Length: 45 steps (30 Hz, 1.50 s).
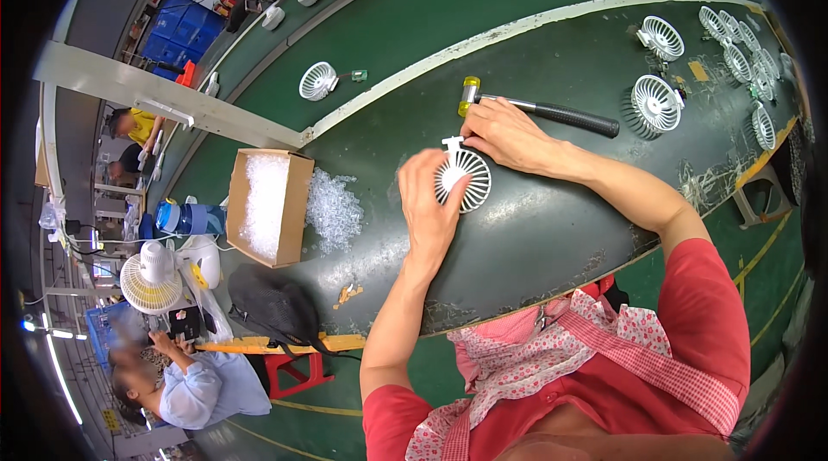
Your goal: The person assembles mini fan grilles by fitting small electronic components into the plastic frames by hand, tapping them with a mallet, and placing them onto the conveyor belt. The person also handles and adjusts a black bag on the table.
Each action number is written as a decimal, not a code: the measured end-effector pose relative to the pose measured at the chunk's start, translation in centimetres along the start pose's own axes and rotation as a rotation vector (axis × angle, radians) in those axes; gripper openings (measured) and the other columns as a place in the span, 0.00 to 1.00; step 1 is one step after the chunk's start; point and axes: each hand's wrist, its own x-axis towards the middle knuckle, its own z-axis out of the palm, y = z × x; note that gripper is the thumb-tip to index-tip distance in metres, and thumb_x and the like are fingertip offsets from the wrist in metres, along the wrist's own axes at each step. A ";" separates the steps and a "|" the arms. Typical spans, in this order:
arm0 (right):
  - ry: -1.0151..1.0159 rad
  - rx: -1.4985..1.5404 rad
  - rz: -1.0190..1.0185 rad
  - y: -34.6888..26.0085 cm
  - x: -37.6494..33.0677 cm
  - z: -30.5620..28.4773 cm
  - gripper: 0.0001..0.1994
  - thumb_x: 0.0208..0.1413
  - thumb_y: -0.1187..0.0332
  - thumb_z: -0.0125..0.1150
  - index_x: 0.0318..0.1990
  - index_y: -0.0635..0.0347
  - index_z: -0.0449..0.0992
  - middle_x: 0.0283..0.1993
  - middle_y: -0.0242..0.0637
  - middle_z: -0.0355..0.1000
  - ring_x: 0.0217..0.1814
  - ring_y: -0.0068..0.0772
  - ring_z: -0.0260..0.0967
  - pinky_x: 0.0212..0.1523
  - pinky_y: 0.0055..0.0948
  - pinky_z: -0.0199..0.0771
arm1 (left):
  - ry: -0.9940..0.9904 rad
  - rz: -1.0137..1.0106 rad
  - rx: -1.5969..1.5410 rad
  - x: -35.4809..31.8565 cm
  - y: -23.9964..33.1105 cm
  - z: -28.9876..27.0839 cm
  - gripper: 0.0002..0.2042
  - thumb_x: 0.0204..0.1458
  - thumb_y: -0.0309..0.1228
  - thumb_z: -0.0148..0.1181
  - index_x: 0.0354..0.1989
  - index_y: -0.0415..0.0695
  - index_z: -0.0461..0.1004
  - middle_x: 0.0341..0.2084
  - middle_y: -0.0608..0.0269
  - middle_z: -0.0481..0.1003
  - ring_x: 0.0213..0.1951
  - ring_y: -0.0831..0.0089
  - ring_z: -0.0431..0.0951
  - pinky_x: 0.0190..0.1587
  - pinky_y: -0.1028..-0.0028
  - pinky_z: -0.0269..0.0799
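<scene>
A round white fan housing [474,194] with radial ribs lies at the middle of the dark bench, its short T-shaped neck pointing away from me. My left hand [424,202] grips its left side, thumb across the ribs. Beside the neck, my right hand [511,135] has its fingertips drawn together; anything small between them is hidden. Just beyond my right hand rests a mallet [573,116] with a yellow-ended head and a black handle.
An open cardboard box [297,211] of small clear plastic pieces stands left, with a loose pile [335,209] beside it. A black bag [274,306] lies nearer. Several fan housings [655,104] sit at right. Another housing [318,81] lies on the green conveyor [414,30]. A co-worker [211,388] sits left.
</scene>
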 end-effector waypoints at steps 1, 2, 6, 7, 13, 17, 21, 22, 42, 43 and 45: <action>0.037 0.054 -0.045 -0.3 0.1 0.0 0.06 0.57 0.71 0.62 0.38 0.63 0.73 0.39 0.40 0.70 0.45 0.45 0.68 0.51 0.42 0.64 | 0.014 -0.188 -0.123 0.1 -0.1 0.1 0.20 0.50 0.28 0.70 0.50 0.38 0.72 0.48 0.52 0.74 0.52 0.57 0.73 0.55 0.63 0.68; 0.043 0.084 -0.055 -0.7 0.1 -0.1 0.06 0.57 0.71 0.62 0.39 0.62 0.73 0.39 0.41 0.70 0.45 0.46 0.68 0.51 0.42 0.65 | 0.030 -0.376 -0.246 0.3 -0.2 0.1 0.19 0.52 0.28 0.68 0.51 0.37 0.72 0.49 0.52 0.73 0.52 0.60 0.73 0.55 0.65 0.68; -0.083 0.183 -0.059 -3.2 0.7 -2.3 0.07 0.60 0.69 0.59 0.40 0.62 0.72 0.39 0.42 0.71 0.45 0.46 0.69 0.49 0.42 0.68 | -0.150 -0.858 -1.171 1.2 -1.1 -1.9 0.10 0.60 0.26 0.62 0.48 0.37 0.75 0.36 0.65 0.80 0.37 0.81 0.78 0.42 0.81 0.73; -0.077 0.170 -0.101 -3.3 0.7 -2.3 0.07 0.61 0.69 0.58 0.41 0.62 0.72 0.38 0.43 0.71 0.44 0.46 0.70 0.47 0.41 0.69 | -0.151 -0.861 -1.167 1.3 -0.7 -2.3 0.10 0.60 0.26 0.62 0.48 0.37 0.75 0.36 0.65 0.80 0.37 0.81 0.78 0.42 0.81 0.73; -0.204 0.143 -0.059 -4.7 1.0 -5.0 0.06 0.60 0.70 0.58 0.39 0.63 0.72 0.37 0.44 0.70 0.44 0.47 0.70 0.45 0.41 0.70 | -0.038 -0.282 -0.318 1.3 2.6 -3.1 0.13 0.48 0.21 0.70 0.41 0.39 0.75 0.33 0.64 0.78 0.35 0.75 0.78 0.38 0.74 0.71; -0.171 -0.064 -0.140 -4.6 0.7 -3.9 0.05 0.59 0.71 0.58 0.36 0.64 0.71 0.35 0.44 0.70 0.41 0.46 0.68 0.43 0.41 0.69 | 0.023 0.159 0.220 0.9 2.0 -1.9 0.15 0.40 0.18 0.67 0.38 0.42 0.74 0.33 0.62 0.75 0.36 0.63 0.75 0.37 0.64 0.65; -0.144 -0.173 -0.135 -4.8 0.5 -3.1 0.07 0.56 0.72 0.59 0.32 0.65 0.69 0.33 0.44 0.69 0.39 0.46 0.67 0.40 0.43 0.69 | -0.006 0.081 0.256 0.7 1.5 -1.1 0.16 0.41 0.19 0.67 0.39 0.43 0.73 0.35 0.63 0.74 0.38 0.65 0.75 0.38 0.65 0.65; -0.146 -0.171 -0.137 -4.9 0.4 -2.9 0.07 0.56 0.72 0.59 0.32 0.65 0.69 0.33 0.44 0.69 0.39 0.46 0.67 0.40 0.43 0.69 | -0.006 0.083 0.276 0.7 1.4 -1.0 0.16 0.41 0.19 0.67 0.39 0.43 0.72 0.35 0.63 0.74 0.38 0.64 0.75 0.39 0.65 0.65; -0.094 0.183 -0.024 -6.0 -0.3 -3.4 0.06 0.58 0.71 0.59 0.36 0.63 0.70 0.31 0.44 0.72 0.37 0.49 0.68 0.38 0.47 0.69 | 0.121 0.229 0.154 0.3 0.0 -0.5 0.10 0.42 0.17 0.66 0.33 0.41 0.74 0.29 0.61 0.74 0.33 0.63 0.73 0.42 0.64 0.63; -0.082 0.199 0.021 -5.8 -0.2 -3.5 0.08 0.58 0.69 0.61 0.38 0.63 0.71 0.30 0.42 0.72 0.35 0.47 0.69 0.38 0.45 0.70 | 0.131 0.241 0.141 0.3 -0.1 -0.7 0.12 0.40 0.16 0.67 0.33 0.41 0.73 0.29 0.61 0.74 0.33 0.62 0.73 0.42 0.64 0.63; -0.165 0.309 0.138 -6.1 0.3 -4.4 0.09 0.58 0.68 0.62 0.40 0.64 0.73 0.29 0.42 0.71 0.33 0.43 0.70 0.36 0.42 0.70 | 0.132 0.257 0.119 0.3 -0.2 -0.9 0.13 0.40 0.16 0.67 0.34 0.41 0.73 0.29 0.61 0.74 0.33 0.62 0.73 0.42 0.64 0.63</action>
